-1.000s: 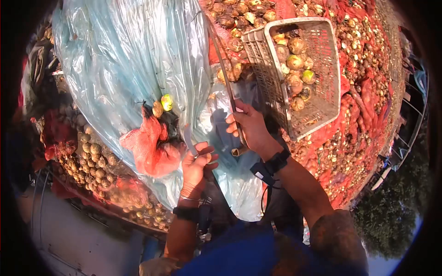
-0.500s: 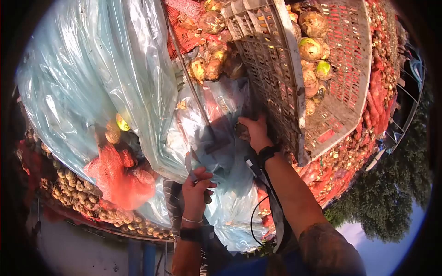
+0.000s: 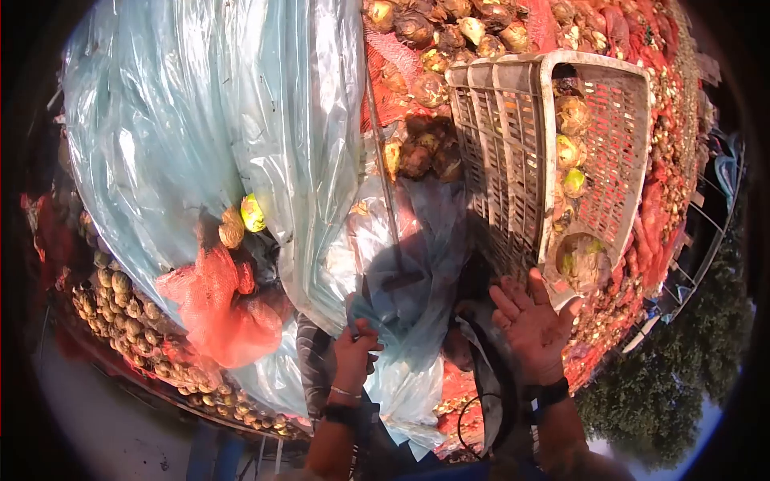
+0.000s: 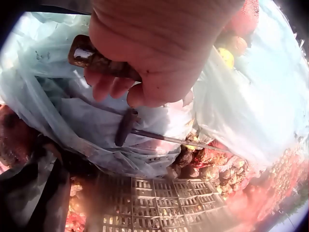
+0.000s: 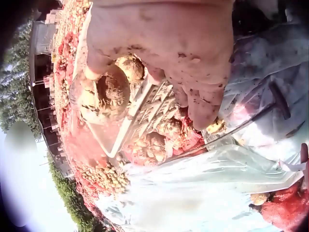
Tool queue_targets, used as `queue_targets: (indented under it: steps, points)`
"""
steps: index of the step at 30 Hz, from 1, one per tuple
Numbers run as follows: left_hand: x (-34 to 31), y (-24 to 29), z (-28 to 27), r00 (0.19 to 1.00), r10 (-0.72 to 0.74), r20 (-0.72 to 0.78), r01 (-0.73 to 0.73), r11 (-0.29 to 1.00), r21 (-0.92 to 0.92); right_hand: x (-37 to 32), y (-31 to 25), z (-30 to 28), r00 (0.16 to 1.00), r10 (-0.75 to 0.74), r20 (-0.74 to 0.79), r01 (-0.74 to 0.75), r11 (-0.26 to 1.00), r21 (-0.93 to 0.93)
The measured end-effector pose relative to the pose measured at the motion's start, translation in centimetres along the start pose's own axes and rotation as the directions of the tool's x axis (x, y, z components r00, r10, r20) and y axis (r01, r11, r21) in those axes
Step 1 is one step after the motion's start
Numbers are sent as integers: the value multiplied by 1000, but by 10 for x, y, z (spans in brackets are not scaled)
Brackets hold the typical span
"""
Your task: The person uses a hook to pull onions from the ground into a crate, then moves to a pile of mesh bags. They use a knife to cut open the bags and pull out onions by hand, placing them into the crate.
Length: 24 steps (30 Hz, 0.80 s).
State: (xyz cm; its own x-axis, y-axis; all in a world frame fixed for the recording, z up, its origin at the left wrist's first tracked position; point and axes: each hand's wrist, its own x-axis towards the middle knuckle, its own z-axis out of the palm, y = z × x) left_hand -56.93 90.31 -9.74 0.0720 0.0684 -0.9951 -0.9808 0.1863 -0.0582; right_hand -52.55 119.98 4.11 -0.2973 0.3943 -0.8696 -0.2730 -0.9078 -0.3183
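Observation:
In the head view my left hand [image 3: 351,361] grips a small knife [image 3: 351,311]; its dark handle [image 4: 86,54] sticks out of the curled fingers in the left wrist view. My right hand [image 3: 533,329] is spread with the palm up, at the near end of a slatted crate [image 3: 501,144]. A large brown bulb [image 3: 584,263] is just beyond its fingers, at the crate's near end; whether it touches the crate I cannot tell. The right wrist view shows this bulb [image 5: 108,94] close to the thumb, apart from the palm. Other bulbs [image 3: 572,116] lie inside the crate.
A long rod with a T-shaped end [image 3: 401,278] lies on clear plastic sheeting [image 3: 305,144]. Several dark bulbs [image 3: 417,156] sit left of the crate. A red net bag [image 3: 220,313] is at the left, with a yellow-green bulb [image 3: 253,212] above it. Red netting with bulbs surrounds the crate.
My right hand let go of the rod, took hold of a bulb, then moved right to the crate and opened. The bulb is now out of the hand. The left hand still holds the knife.

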Motion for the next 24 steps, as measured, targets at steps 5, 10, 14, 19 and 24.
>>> queue_targets:
  steps: [5, 10, 14, 19, 24]
  points:
    - [21, -9, -9, 995, 29, -99, -50, 977, -209, 61, 112, 13, 904, 423, 58, -220, 577, -787]
    - [29, 5, 9, 991, 21, -134, -86, 860, -503, 160, 290, 114, 525, 451, 722, 850, -236, -471]
    - [29, 18, -1, 996, 58, -65, -86, 769, -633, 246, 396, 118, 627, 568, 533, 722, -681, -124]
    - [23, 34, -7, 993, 19, -117, -94, 728, -679, 269, 428, 105, 823, 481, 302, 480, -873, 85]
    - [19, 39, -11, 994, 61, -87, -104, 720, -686, 268, 421, 117, 844, 469, 259, 477, -878, 34]
